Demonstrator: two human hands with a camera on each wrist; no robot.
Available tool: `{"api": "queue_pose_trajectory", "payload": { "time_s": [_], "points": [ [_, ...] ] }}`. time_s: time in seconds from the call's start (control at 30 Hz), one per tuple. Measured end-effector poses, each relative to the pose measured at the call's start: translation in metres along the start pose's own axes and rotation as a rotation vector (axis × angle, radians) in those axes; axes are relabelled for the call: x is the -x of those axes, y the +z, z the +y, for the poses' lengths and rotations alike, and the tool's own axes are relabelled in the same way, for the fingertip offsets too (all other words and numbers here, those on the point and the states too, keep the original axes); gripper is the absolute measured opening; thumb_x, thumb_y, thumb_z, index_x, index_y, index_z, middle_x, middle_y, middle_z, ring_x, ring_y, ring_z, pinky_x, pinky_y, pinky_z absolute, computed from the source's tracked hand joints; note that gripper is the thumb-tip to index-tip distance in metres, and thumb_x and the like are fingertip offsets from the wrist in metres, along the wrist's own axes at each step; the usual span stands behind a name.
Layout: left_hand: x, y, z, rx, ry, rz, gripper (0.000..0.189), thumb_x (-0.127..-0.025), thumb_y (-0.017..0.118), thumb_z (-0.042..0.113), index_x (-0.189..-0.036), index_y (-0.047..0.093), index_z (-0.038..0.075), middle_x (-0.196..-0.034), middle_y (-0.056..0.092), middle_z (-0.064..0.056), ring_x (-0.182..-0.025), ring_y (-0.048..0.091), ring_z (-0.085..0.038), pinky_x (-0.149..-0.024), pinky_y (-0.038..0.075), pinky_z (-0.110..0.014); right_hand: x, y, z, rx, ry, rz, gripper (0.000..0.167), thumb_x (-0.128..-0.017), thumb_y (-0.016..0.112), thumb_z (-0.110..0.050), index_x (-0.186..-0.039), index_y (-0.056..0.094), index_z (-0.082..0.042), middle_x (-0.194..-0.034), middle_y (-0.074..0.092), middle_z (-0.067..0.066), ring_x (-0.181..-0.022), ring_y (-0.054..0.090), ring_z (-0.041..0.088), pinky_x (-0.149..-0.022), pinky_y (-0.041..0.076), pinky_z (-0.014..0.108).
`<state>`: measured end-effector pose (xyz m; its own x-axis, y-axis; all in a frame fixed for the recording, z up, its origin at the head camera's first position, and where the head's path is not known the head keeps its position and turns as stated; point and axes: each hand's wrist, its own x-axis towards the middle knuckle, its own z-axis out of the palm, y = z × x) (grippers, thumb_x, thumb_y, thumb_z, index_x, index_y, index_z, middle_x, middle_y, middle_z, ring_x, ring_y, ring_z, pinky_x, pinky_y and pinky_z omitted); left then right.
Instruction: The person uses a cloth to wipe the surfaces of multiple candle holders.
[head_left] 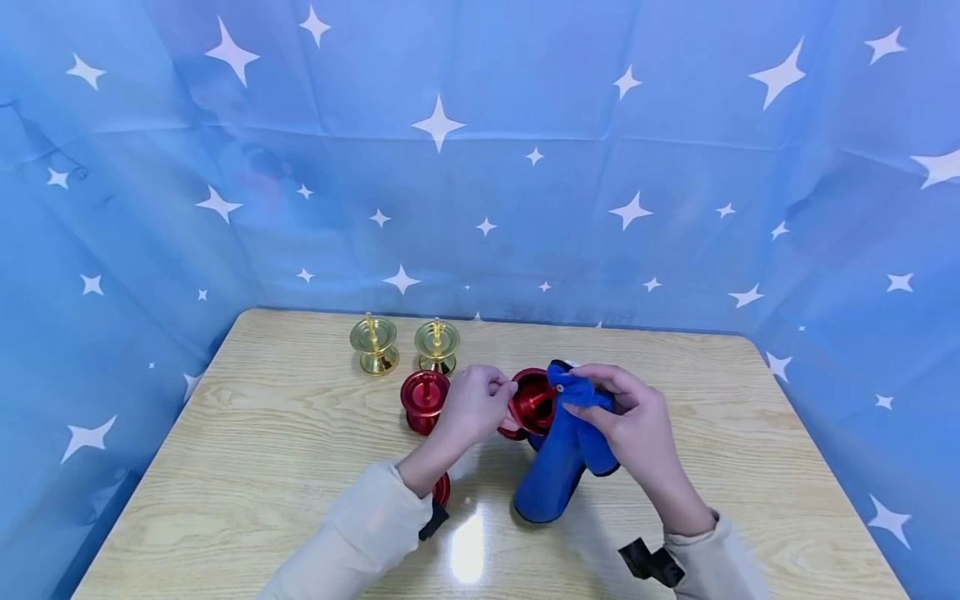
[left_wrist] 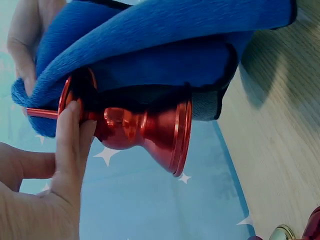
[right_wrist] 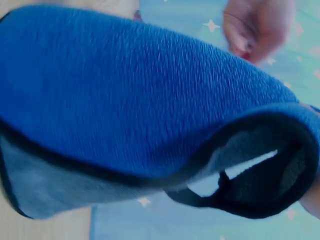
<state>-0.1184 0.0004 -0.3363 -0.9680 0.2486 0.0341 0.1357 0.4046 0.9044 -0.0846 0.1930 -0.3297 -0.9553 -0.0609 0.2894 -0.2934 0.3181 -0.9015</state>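
Left hand point(head_left: 476, 404): fingers closed to a pinch on the saucer rim of a red holder point(left_wrist: 120, 127). Right hand point(head_left: 630, 417): thumb and fingertips nipped together on a fold of blue cloth point(head_left: 551, 479), right by the holder's spike point(left_wrist: 42, 113).

Position: held holder sits right of center on the table's far half in the head view, between the two hands, tipped over. Left wrist view has it nearly sideways, base off the wood, backdrop point(head_left: 480, 225) showing under it. Cloth hangs from the right hand toward the near side.

Edges: table point(head_left: 735, 467) backs onto the backdrop. Left gold holder point(head_left: 378, 358) and right gold holder point(head_left: 437, 342) stand near that back edge, side by side, apart. Second red holder point(head_left: 424, 396) stands just left of the left hand, so that side is tight. Third red holder point(head_left: 442, 490) is mostly hidden by the left wrist. Widest stretch of wood: right of the cloth, out to the right edge.

View differences: head looks into the held saucer; left wrist gives the waisted stem, flared base and grey underside of the cloth. Right wrist is mostly cloth with black edging; left hand blurred up top, a speck of red at its fingers. Right fingertips can't be seen there.
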Motion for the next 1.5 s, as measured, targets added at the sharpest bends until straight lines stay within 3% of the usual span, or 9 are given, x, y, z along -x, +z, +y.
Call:
{"api": "queue_pose_trajectory", "payload": {
  "time_s": [0.17,0.27,0.47,0.7,0.83,1.0,1.13,1.33,1.5],
  "points": [
    [-0.002,-0.007,-0.001,0.064,-0.020,-0.043,0.016,-0.092,0.052,0.006,-0.086,0.063,-0.004,-0.052,0.054,-0.006,-0.049,0.061,-0.016,-0.042,0.035,-0.024,-0.003,-0.009,-0.008,0.013,-0.024,0.029,0.030,-0.079,0.066,0.007,-0.108,0.064,-0.003,-0.104,0.066,0.002,-0.096,0.060,0.010,-0.076,0.050,0.023],
    [-0.002,-0.010,0.002,0.073,-0.029,-0.088,0.017,-0.093,0.050,0.006,-0.088,0.062,-0.004,-0.054,0.054,-0.008,-0.051,0.062,-0.018,-0.042,0.040,-0.025,-0.004,-0.007,-0.005,0.031,-0.061,-0.055,0.034,-0.078,0.065,0.009,-0.110,0.062,-0.002,-0.106,0.065,0.008,-0.096,0.060,0.012,-0.077,0.051,0.024],
    [0.001,-0.011,0.006,-0.035,0.006,-0.136,0.016,-0.094,0.050,0.006,-0.087,0.062,-0.002,-0.054,0.053,-0.005,-0.048,0.060,-0.017,-0.042,0.043,-0.025,-0.002,0.001,0.002,0.215,-0.111,-0.272,0.043,-0.078,0.068,0.004,-0.118,0.059,-0.008,-0.117,0.058,0.010,-0.107,0.056,0.023,-0.084,0.049,0.033],
    [0.002,-0.006,0.007,-0.118,0.059,-0.127,0.016,-0.094,0.049,0.006,-0.083,0.060,0.000,-0.052,0.052,-0.002,-0.047,0.058,-0.016,-0.044,0.042,-0.023,-0.002,0.007,0.004,0.360,-0.192,-0.303,0.047,-0.074,0.070,0.007,-0.116,0.061,-0.013,-0.110,0.060,0.008,-0.103,0.056,0.025,-0.081,0.048,0.042],
    [0.001,-0.004,0.008,-0.135,0.069,-0.121,0.016,-0.093,0.050,0.005,-0.082,0.060,0.000,-0.055,0.053,-0.002,-0.045,0.055,-0.011,-0.045,0.042,-0.022,0.000,0.011,0.006,0.347,-0.231,-0.288,0.046,-0.072,0.070,0.010,-0.111,0.063,-0.013,-0.102,0.061,0.003,-0.096,0.057,0.020,-0.077,0.050,0.037],
    [0.000,-0.001,0.009,-0.177,0.090,-0.109,0.017,-0.091,0.052,0.004,-0.077,0.061,0.001,-0.056,0.055,-0.001,-0.042,0.053,-0.006,-0.043,0.042,-0.021,0.002,0.014,0.010,0.221,-0.209,-0.287,0.041,-0.073,0.068,0.013,-0.106,0.065,-0.012,-0.096,0.061,-0.003,-0.094,0.055,0.015,-0.079,0.047,0.027],
    [-0.001,-0.001,0.009,-0.179,0.082,-0.107,0.019,-0.091,0.053,0.003,-0.074,0.061,0.001,-0.055,0.055,-0.002,-0.041,0.054,-0.007,-0.043,0.043,-0.021,0.003,0.014,0.010,0.172,-0.152,-0.281,0.041,-0.076,0.067,0.010,-0.109,0.063,-0.014,-0.104,0.062,-0.004,-0.102,0.054,0.015,-0.085,0.045,0.025],
    [-0.002,-0.002,0.009,-0.172,0.067,-0.106,0.019,-0.091,0.053,0.004,-0.075,0.061,0.001,-0.055,0.054,-0.001,-0.042,0.056,-0.009,-0.043,0.043,-0.022,0.002,0.013,0.009,0.151,-0.105,-0.259,0.048,-0.075,0.067,0.011,-0.117,0.056,-0.009,-0.108,0.060,0.005,-0.094,0.057,0.019,-0.075,0.049,0.025],
    [-0.002,0.001,0.007,-0.211,0.085,-0.083,0.018,-0.089,0.055,0.004,-0.072,0.062,0.002,-0.055,0.055,-0.001,-0.041,0.053,-0.006,-0.044,0.041,-0.020,0.002,0.013,0.010,0.158,-0.066,-0.260,0.042,-0.075,0.066,0.012,-0.112,0.057,-0.005,-0.108,0.061,0.007,-0.100,0.058,0.023,-0.080,0.049,0.027]
  ]
}}
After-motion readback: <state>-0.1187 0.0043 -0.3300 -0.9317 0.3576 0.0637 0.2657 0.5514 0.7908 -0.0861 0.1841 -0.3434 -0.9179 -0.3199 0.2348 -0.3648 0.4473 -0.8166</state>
